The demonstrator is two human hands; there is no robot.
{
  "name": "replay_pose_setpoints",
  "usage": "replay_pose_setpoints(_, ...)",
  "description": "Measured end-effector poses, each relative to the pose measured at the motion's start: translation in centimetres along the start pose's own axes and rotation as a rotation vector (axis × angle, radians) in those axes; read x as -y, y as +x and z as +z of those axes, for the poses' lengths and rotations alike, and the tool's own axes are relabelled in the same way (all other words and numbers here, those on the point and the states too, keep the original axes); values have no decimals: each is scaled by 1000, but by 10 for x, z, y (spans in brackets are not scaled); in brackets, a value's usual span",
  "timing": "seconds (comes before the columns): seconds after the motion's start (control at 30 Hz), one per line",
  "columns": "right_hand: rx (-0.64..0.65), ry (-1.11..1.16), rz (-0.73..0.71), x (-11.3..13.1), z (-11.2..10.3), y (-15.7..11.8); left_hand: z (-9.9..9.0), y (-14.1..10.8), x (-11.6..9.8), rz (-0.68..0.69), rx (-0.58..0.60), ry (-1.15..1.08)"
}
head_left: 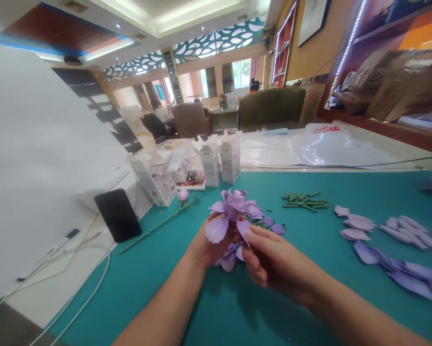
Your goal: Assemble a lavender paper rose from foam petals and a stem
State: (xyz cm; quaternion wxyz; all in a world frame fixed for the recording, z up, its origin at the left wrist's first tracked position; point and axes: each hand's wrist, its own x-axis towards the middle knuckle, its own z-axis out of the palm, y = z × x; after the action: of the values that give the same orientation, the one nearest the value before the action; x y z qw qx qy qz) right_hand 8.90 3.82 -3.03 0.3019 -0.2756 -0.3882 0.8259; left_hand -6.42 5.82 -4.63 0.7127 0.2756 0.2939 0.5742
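A purple artificial flower (235, 205) with spread petals is held up over the green mat (158, 293). My left hand (207, 242) is closed around its underside, and the petals hide most of those fingers. With thumb and fingers, my right hand (273, 254) pinches a lower right petal (244, 230) of the same flower. Below my hands lie more purple petals (228, 260). Just behind the flower are purple openwork discs (277, 229) and some small green parts, partly covered by it.
Green stem pieces (305, 202), pale petals (358, 222), rolled petals (409, 230) and long purple petals (400, 269) lie to the right. At left are a flower bud on a long stem (158, 225), a black phone-like slab (118, 215) and a white cable (89, 300). White boxes (230, 161) stand behind.
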Motion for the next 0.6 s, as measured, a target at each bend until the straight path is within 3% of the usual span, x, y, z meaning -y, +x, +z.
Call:
replay_pose_setpoints(0.2, -55, 83, -76, -4, -2, 5, 7, 0, 7, 83, -55, -35)
replay_pose_setpoints(0.6, -141, -49, -56, -7, 2, 8, 11, -5, 15, 118, -74, 31)
